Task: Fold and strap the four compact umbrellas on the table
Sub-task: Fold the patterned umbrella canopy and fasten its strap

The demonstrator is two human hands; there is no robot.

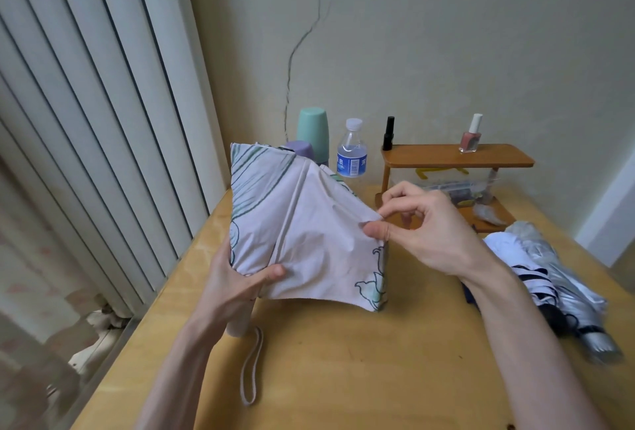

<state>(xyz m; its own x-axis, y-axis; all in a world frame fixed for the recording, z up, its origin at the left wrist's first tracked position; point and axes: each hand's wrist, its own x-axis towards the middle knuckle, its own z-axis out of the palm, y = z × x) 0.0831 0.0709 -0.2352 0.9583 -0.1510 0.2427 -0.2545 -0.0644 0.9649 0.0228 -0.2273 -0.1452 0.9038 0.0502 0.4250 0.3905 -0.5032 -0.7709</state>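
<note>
Nearest, below the left hand (240, 278), the pale pink cord wrist loop (252, 367) trails on the yellow wooden table (326, 378). The pale pink cylindrical handle (238, 326) pokes out under the palm. That hand grips the gathered base of the pale pink fabric umbrella with green line print (302, 223), thumb pressed across the front and fingers wrapped behind. The grip seems meant to steady the shaft upright while the loose canopy is sorted. Its forearm rises from low left.

Up and right of it, the right hand (429, 233) pinches one canopy edge between thumb and forefinger, the other fingers loosely curled. It holds a panel out flat, likely so the pleats can be laid over one another before wrapping. No strap is visible.

Right of the right forearm, a heap of silver, white and dark blue collapsed umbrellas (549, 278) lies on the table, apart from both hands; how many, I cannot tell. Beyond the right hand's fingers stands a brown wooden shelf (457, 154), and beyond the canopy a clear plastic water bottle (351, 151).
</note>
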